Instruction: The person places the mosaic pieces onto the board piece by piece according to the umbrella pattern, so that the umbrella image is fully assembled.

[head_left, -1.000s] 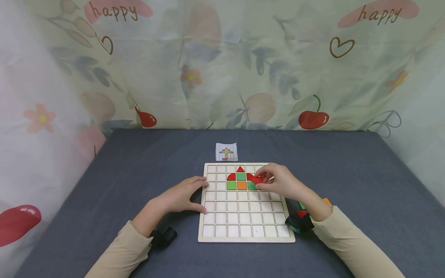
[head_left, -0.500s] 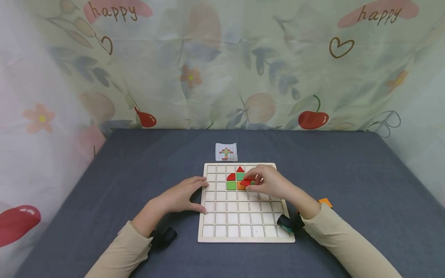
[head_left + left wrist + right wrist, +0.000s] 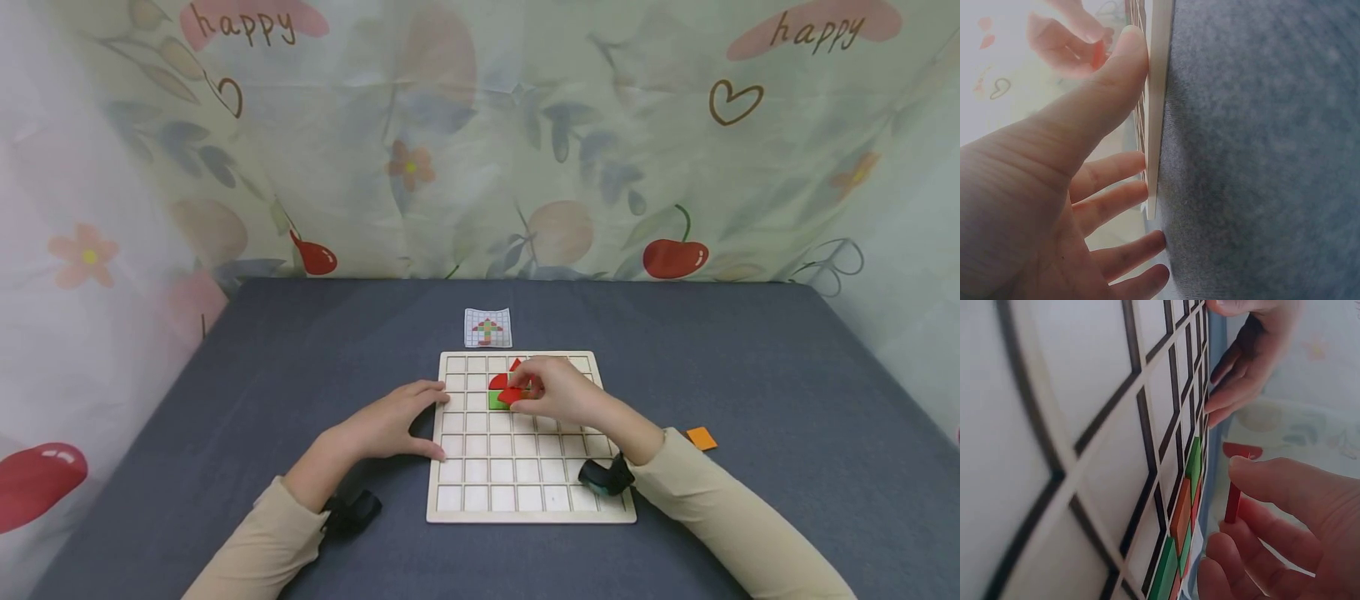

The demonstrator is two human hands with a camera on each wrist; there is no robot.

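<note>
My right hand [image 3: 555,390] pinches a red tile [image 3: 510,397] between thumb and fingers, just above the pieces on a gridded wooden board [image 3: 532,467]. In the right wrist view the red tile [image 3: 1233,503] stands edge-on, apart from the board. My left hand [image 3: 397,421] touches the board's left edge with spread, fairly straight fingers; the left wrist view has its thumb [image 3: 1129,53] against the rim. On the board, a red curved tile [image 3: 498,382], a red triangle [image 3: 516,364] and a green square [image 3: 494,400] show. An orange square [image 3: 1180,509] is clearer from the right wrist; my hand covers others.
A small paper card [image 3: 487,328] with a printed arrow-like pattern lies behind the board. Near my right sleeve, an orange tile [image 3: 702,438] lies on the dark table cloth [image 3: 360,333]. A patterned curtain [image 3: 480,150] hangs behind the table.
My right hand has moved left across the board with the red tile, from the right side of the pattern to its left side. The left hand stays put.
</note>
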